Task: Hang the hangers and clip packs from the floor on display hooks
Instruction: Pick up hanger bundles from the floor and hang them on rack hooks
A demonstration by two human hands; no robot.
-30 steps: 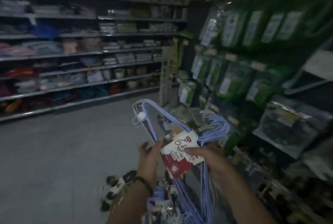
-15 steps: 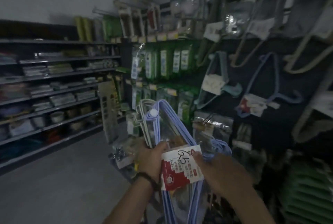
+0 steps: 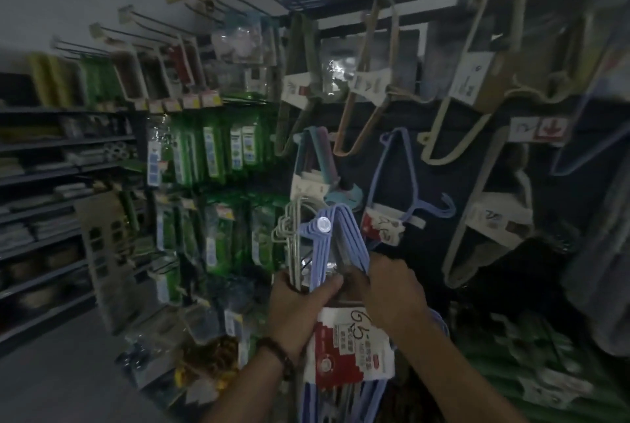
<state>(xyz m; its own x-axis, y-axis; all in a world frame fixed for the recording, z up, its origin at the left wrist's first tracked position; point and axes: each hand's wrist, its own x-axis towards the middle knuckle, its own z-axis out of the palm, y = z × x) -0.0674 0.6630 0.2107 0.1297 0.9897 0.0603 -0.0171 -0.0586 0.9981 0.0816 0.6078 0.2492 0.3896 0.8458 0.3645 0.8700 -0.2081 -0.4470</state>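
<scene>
Store aisle, dim light, seen from the head looking down at two hands at 6 o'clock.

The left hand (image 3: 300,310) has its fingers curled round the necks of two bundles together: a pack of blue hangers (image 3: 344,230) and, at its 9 o'clock, a thinner set of grey hangers (image 3: 292,228). The right hand (image 3: 392,293) grips the blue pack's right shoulder. Both bundles stand upright in front of the display wall, not yet on any hook, so this hanging looks only about to begin.

A red and white label card (image 3: 351,351) wraps the blue pack just below the hands. Handwritten on it is what looks like "65" with a dash; the printed lines are too small to read.

Beyond, toward 1 o'clock, a matching hung blue pack (image 3: 397,170) already sits on the wall, its tag scribbled but unreadable. Farther, at 11 o'clock, bare display hooks (image 3: 153,22) jut out above green packets (image 3: 211,150). Whether more stock remains on the floor cannot be told.
</scene>
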